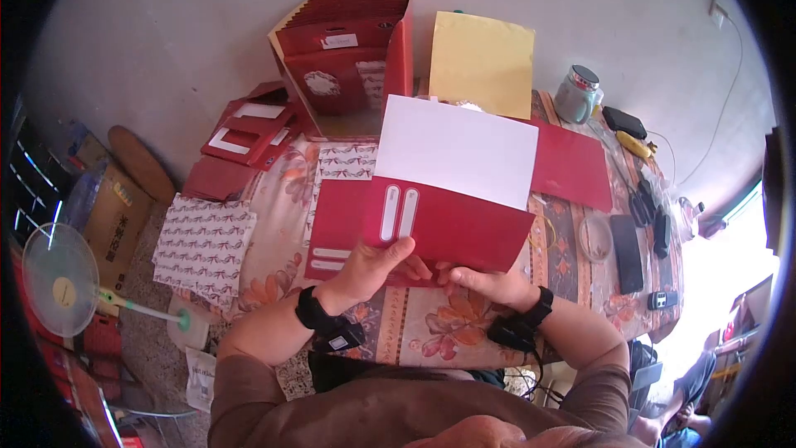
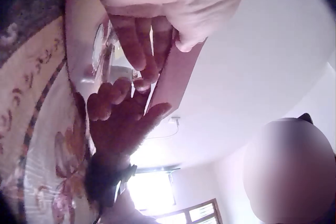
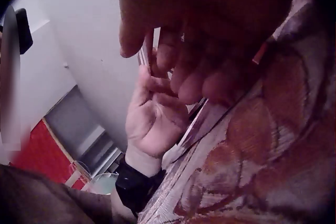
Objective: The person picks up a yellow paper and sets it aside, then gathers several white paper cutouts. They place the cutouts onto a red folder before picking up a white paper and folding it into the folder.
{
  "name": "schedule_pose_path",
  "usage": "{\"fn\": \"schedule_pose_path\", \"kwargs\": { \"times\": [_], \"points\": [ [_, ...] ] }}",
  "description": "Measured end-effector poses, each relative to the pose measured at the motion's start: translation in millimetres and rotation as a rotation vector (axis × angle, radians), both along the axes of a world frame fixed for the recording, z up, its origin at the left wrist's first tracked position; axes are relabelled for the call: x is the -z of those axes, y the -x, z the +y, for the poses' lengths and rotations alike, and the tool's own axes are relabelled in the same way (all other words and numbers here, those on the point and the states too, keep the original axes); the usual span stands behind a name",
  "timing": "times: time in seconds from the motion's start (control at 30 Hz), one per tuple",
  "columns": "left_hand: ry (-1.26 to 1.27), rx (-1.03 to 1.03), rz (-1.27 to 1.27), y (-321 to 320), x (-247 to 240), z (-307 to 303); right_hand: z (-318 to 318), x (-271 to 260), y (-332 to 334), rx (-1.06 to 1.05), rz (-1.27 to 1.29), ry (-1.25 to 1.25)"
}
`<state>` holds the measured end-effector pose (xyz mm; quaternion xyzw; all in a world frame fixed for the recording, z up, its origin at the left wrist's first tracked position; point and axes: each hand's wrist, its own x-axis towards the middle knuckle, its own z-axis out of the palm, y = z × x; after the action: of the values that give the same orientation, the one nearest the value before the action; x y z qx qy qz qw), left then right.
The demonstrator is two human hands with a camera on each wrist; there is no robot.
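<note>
In the head view, a red card folder (image 1: 477,228) with two white label boxes is held tilted over the near part of the table. A white sheet or inner face (image 1: 460,149) rises above its red front. My left hand (image 1: 365,272) pinches the lower left edge, thumb in front and fingers behind. At the lower edge, my right hand (image 1: 495,285) grips with its thumb in front; its fingers curl behind in the right wrist view. Both hands' fingertips come close together there. Another red folder (image 1: 336,220) with label boxes lies flat beneath, partly hidden.
A red accordion file (image 1: 344,75) stands at the back, beside a yellow sheet (image 1: 481,62). Red folder pieces (image 1: 249,137) and patterned sheets (image 1: 203,245) lie left. On the right are a red sheet (image 1: 574,164), a mug (image 1: 578,98), a banana (image 1: 633,144) and a dark flat case (image 1: 627,253).
</note>
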<state>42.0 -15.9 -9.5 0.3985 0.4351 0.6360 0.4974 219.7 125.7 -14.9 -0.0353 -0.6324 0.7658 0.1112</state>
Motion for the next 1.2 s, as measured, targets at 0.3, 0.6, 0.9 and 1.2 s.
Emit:
{"fn": "schedule_pose_path", "kwargs": {
  "times": [0.3, 0.6, 0.9, 1.2],
  "points": [
    [-0.047, 0.028, -0.035, -6, -2, -2, -2, -2, -3, 0.048, -0.004, -0.096],
    [0.018, 0.027, 0.012, 7, -14, -3, 1, -4, -5, 0.09, -0.058, -0.001],
    [0.045, 0.018, 0.027, 7, -12, -3, 5, 0, -7, 0.119, -0.048, 0.003],
    [-0.002, -0.152, -0.045, 27, -5, 2, 24, 5, -7, 0.3, -0.005, -0.022]
  ]
}}
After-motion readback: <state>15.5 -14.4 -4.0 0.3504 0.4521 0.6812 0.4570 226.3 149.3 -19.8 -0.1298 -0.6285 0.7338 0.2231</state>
